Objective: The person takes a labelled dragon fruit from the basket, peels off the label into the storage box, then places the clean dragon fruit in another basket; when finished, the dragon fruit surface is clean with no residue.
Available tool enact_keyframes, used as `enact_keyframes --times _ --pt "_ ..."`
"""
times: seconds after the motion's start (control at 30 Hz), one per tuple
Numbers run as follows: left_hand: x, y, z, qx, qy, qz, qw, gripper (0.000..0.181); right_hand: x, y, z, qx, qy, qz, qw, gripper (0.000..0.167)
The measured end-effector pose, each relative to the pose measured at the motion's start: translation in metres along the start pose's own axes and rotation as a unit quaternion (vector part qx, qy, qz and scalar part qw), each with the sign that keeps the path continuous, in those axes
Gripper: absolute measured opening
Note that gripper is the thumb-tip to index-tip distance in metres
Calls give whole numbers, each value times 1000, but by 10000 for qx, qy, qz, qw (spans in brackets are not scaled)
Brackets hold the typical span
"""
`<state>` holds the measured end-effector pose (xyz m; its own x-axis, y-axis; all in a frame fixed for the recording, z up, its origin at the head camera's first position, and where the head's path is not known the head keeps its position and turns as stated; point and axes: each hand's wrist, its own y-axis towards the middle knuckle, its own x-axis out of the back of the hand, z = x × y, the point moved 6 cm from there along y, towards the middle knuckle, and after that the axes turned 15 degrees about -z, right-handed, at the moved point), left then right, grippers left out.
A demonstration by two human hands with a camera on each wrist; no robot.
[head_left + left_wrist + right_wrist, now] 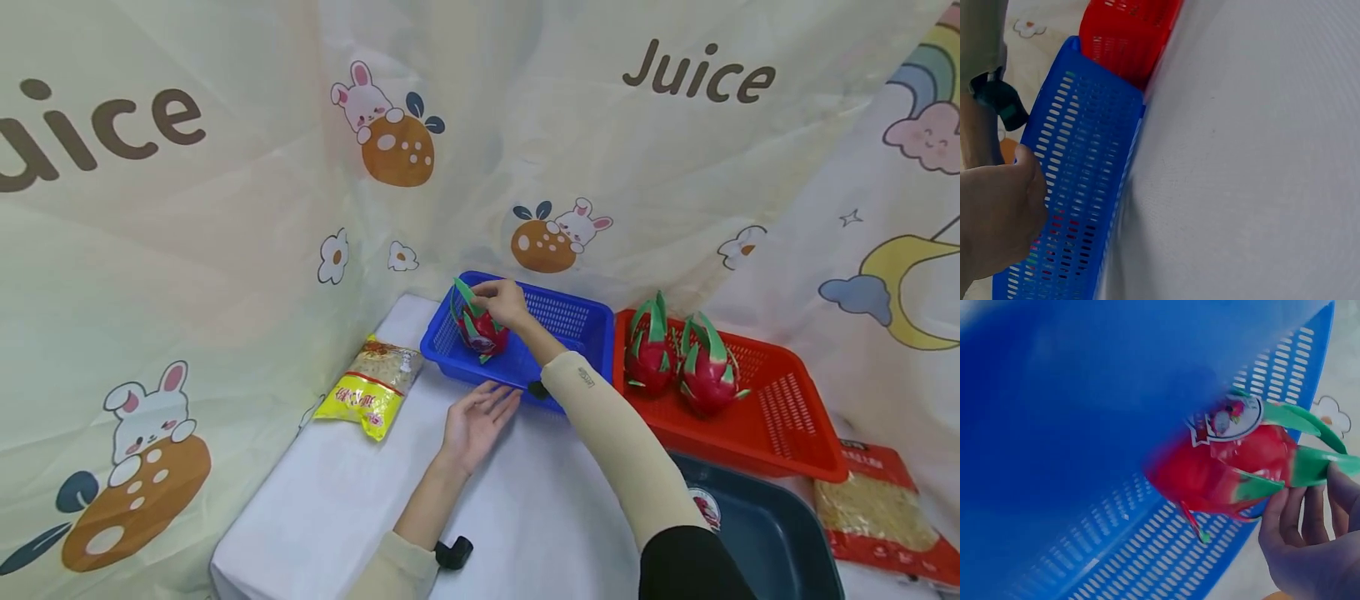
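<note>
In the head view a dragon fruit [482,332] with green leaves is in the left part of the blue basket [577,312]. My right hand [504,302] pinches its leafy top; in the right wrist view, the thumb and fingers of that hand [1310,531] grip a green leaf, and a round label shows on the red fruit [1204,472]. My left hand [474,427], palm up with relaxed fingers, is at the near side of the basket. The left wrist view has this hand [1000,219] beside the blue basket wall [1085,156]; whether it touches is unclear.
Two more dragon fruits [651,360] stand in the red basket [780,400] to the right. A dark tray [772,525] lies in front of it, with a red-and-clear food packet [877,508] at far right. Left of the blue basket is a yellow packet [371,387]. Printed cloth hangs behind.
</note>
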<state>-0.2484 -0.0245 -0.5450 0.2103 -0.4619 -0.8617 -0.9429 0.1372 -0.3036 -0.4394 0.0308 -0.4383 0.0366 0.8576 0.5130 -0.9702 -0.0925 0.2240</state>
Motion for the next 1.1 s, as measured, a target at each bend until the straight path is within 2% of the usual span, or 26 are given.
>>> enact_keyframes --times 0.17,0.37,0.57,0.7,0.87,0.93,1.1 --pt "-2 3 1 38 -27 23 10000 64 22 -7 -9 -276 857 -398 9951 28" --pt "-6 5 -3 138 -233 21 9996 63 56 -19 3 -613 1946 -700 9765 35" --pt "-10 6 0 240 -327 76 9991 64 98 -35 24 -673 2360 -1076 9634 35" --pt "-12 8 0 253 -412 120 9988 63 120 -48 31 -778 2779 -1412 9470 32" --pt "-7 6 -2 220 -405 160 9988 62 135 -74 35 -1027 3426 -1389 9235 32" --pt "-4 5 -3 173 -336 189 9991 63 140 -87 37 -1095 3509 -1345 9202 35" --pt "3 3 -4 196 -274 213 9992 62 153 -117 39 -1192 3516 -1331 9189 40"
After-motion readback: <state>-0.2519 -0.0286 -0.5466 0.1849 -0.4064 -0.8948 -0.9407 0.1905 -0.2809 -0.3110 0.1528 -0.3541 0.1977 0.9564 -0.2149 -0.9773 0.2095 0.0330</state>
